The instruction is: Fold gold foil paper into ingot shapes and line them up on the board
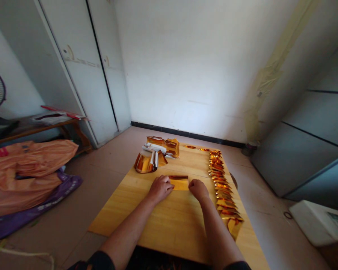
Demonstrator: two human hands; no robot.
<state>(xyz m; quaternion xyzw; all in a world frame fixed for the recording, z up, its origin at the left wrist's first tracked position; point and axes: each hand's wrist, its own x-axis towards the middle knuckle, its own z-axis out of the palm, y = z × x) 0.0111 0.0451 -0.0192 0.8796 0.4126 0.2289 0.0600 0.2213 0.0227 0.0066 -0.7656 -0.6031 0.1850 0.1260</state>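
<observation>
A small gold foil sheet (179,182) lies flat on the wooden board (169,221) between my two hands. My left hand (159,188) presses on its left edge with curled fingers. Its right edge is held by my right hand (198,188). A long row of several folded gold foil pieces (222,189) runs down the board's right side, just right of my right hand.
At the board's far left sit curled gold foil sheets (145,163) and a stack of gold foil with white paper (165,146). Orange and purple bags (28,170) lie on the floor at left. A white box (319,222) sits at right.
</observation>
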